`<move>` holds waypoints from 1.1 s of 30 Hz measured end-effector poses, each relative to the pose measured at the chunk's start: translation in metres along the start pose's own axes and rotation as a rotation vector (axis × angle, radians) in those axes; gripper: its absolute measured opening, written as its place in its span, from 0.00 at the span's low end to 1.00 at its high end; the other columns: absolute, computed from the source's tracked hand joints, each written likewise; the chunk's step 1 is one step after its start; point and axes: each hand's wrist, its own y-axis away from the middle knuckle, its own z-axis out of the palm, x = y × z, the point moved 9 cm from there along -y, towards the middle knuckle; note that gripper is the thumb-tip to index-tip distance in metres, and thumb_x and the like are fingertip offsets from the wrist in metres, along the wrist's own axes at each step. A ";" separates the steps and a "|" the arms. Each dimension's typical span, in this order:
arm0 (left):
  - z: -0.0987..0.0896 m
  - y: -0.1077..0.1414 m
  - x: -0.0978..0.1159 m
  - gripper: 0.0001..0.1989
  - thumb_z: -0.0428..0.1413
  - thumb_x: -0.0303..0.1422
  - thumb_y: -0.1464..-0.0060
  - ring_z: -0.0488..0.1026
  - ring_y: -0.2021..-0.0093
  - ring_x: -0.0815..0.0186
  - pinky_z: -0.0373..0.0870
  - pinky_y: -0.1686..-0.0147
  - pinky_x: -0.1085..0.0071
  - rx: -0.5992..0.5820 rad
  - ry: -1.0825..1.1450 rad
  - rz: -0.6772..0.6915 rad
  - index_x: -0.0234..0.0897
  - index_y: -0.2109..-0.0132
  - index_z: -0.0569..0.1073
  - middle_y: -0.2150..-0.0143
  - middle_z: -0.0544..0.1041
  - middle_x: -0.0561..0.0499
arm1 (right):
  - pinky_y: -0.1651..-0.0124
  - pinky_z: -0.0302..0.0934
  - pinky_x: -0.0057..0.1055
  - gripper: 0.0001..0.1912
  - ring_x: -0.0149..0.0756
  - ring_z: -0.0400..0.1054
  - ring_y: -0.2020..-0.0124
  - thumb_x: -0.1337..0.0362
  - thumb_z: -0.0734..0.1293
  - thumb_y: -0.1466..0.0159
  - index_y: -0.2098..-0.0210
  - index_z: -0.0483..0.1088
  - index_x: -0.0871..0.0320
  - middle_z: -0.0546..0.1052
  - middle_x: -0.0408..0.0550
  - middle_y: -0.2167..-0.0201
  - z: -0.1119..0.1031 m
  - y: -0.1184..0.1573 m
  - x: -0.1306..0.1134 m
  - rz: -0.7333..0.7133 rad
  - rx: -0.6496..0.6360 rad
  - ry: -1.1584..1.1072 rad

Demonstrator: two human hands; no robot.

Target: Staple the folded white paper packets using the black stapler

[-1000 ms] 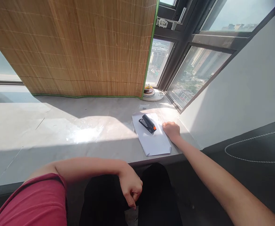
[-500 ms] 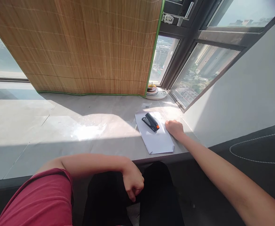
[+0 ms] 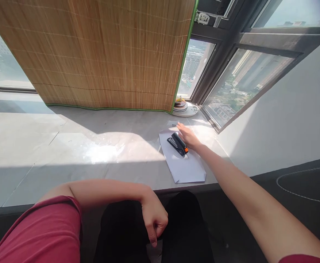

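My right hand (image 3: 187,136) reaches over the far right part of the white paper (image 3: 188,171), its fingers extended toward some small dark staples (image 3: 174,125) on the sill. Just left of that hand, a black stapler (image 3: 177,144) with an orange end lies on the paper. The fingertips are close to the staples; whether they touch them is unclear. My left hand (image 3: 154,218) hangs over my lap with its fingers curled in, and nothing shows in it.
The pale sill (image 3: 74,146) runs along the window. A bamboo blind (image 3: 107,54) hangs over its back edge. Stacked plates (image 3: 181,106) stand in the far corner beside the window frame. A white wall (image 3: 280,120) rises on the right.
My right hand has moved from beside the paper's right edge, up and left past the stapler, and its fingers have opened out. The left hand has barely shifted.
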 end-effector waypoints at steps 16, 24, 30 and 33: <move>0.004 -0.004 0.001 0.12 0.70 0.34 0.45 0.78 0.77 0.66 0.73 0.72 0.74 -0.062 0.084 0.130 0.44 0.76 0.84 0.78 0.80 0.54 | 0.20 0.43 0.58 0.29 0.48 0.46 0.19 0.60 0.50 0.20 0.22 0.55 0.58 0.52 0.58 0.19 0.058 -0.060 -0.102 0.117 -0.103 0.053; -0.008 -0.005 -0.019 0.17 0.69 0.31 0.52 0.70 0.84 0.64 0.65 0.77 0.68 0.205 -0.089 0.132 0.46 0.85 0.76 0.84 0.73 0.57 | 0.19 0.42 0.56 0.30 0.46 0.45 0.18 0.63 0.49 0.21 0.23 0.57 0.59 0.53 0.55 0.19 0.087 -0.102 -0.224 -0.044 -0.099 0.020; 0.013 -0.029 -0.099 0.16 0.66 0.24 0.65 0.65 0.88 0.59 0.55 0.86 0.66 0.208 -0.165 -0.275 0.47 0.89 0.73 0.87 0.69 0.53 | 0.20 0.45 0.56 0.29 0.49 0.49 0.19 0.64 0.51 0.21 0.23 0.59 0.61 0.56 0.56 0.20 0.093 -0.118 -0.248 -0.037 -0.068 0.025; 0.022 -0.047 -0.095 0.21 0.61 0.23 0.58 0.68 0.87 0.59 0.63 0.84 0.68 0.343 -0.034 -0.028 0.47 0.92 0.69 0.87 0.68 0.54 | 0.21 0.48 0.56 0.30 0.49 0.49 0.19 0.62 0.49 0.21 0.23 0.59 0.58 0.57 0.53 0.21 0.095 -0.119 -0.246 0.024 -0.046 0.047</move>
